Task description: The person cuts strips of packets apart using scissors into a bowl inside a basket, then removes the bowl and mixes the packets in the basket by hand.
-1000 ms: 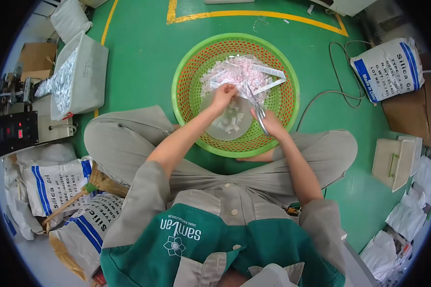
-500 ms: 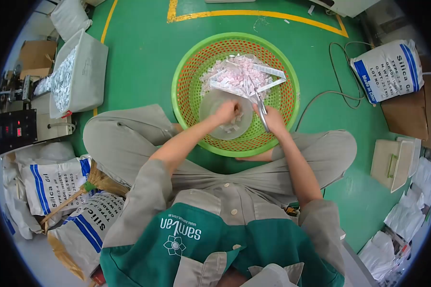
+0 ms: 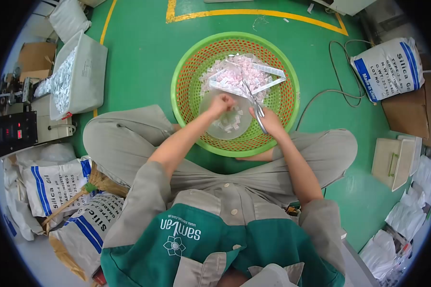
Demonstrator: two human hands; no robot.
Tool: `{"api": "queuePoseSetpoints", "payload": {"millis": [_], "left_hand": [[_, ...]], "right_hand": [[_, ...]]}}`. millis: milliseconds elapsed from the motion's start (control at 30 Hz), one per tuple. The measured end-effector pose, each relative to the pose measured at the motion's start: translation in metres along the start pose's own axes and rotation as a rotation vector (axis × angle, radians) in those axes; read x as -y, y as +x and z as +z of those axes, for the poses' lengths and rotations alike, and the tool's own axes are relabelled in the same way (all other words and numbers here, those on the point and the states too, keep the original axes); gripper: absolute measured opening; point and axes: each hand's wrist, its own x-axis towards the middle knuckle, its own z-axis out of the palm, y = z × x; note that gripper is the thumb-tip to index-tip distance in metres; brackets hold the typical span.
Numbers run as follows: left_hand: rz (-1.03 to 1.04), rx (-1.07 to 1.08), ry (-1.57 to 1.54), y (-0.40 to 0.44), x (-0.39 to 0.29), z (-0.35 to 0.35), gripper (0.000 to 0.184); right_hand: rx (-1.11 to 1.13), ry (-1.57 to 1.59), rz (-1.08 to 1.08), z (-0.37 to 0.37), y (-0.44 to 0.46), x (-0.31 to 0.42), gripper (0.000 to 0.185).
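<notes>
My right hand point(image 3: 270, 121) grips a pair of scissors point(image 3: 259, 114), whose blades point up and left over the green basket point(image 3: 293, 91). My left hand point(image 3: 221, 105) is closed, fingers pinched together, above a translucent round bowl point(image 3: 218, 130). What those fingers hold, if anything, I cannot make out. Small white packets point(image 3: 233, 126) lie loose in the bowl, which sits inside the basket's near side. Behind it is a heap of small pinkish-white packets point(image 3: 246, 67). A long white strip point(image 3: 272, 71) lies folded across this heap, close to the scissor blades.
A white bin point(image 3: 88, 71) of silvery-white pieces stands at left. Silica gel bags lie at lower left, beside a straw broom point(image 3: 100, 182); another silica gel bag point(image 3: 388, 69) is at right. A cable point(image 3: 316, 98) runs over the green floor. A beige box point(image 3: 387, 162) stands at right.
My left hand has moved up and slightly left, exposing more packets in the bowl. My right hand and the scissors have shifted slightly left.
</notes>
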Motion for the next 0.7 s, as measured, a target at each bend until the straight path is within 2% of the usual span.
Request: {"api": "queuePoseSetpoints", "payload": {"millis": [100,133,267,433,533,633,700], "left_hand": [[-0.030,-0.031,-0.554,0.005,-0.036,0.000,0.018],[-0.048,-0.060,-0.651,0.005,-0.046,0.004,0.023],[-0.076,0.062,-0.577,-0.004,-0.068,0.013,0.022],[-0.078,0.020,-0.438,-0.004,-0.057,0.020,0.025],[0.072,-0.036,0.080,-0.002,-0.025,0.024,0.024],[0.635,0.081,1.060,-0.010,0.007,0.028,0.023],[0.625,0.105,1.252,-0.028,0.020,0.038,0.021]], "right_hand": [[0.043,0.048,-0.033,0.005,0.004,-0.006,0.073],[0.064,0.054,-0.061,0.005,0.006,-0.007,0.073],[0.051,0.061,-0.118,0.009,0.009,-0.011,0.071],[0.066,-0.030,0.055,0.000,0.006,-0.010,0.072],[-0.002,-0.026,0.038,-0.002,0.007,-0.007,0.072],[-0.045,0.017,0.025,-0.005,0.003,0.002,0.072],[-0.047,0.025,0.012,-0.006,0.002,0.004,0.072]]}}
